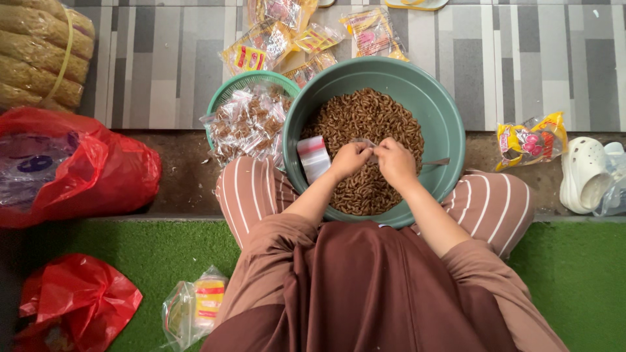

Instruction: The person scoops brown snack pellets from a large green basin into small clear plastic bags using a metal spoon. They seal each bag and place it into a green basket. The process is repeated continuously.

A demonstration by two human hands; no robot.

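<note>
Her left hand [350, 158] and right hand [396, 161] pinch 1 small clear packet [365, 144] over the green basin [441, 117] of brown curled snacks [365, 120]; a loosened pinch could, I think, spill pieces.

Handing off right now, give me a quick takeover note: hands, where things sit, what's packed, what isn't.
Left hand and right hand meet over the green basin, both pinching a small clear bag; grip closed.
Basin rests on the lap, still holding plenty of brown snacks.
Empty bag stack lies inside the basin's left wall.
Done: filled packets piled in the green basket.
Left: the loose snacks.
</note>
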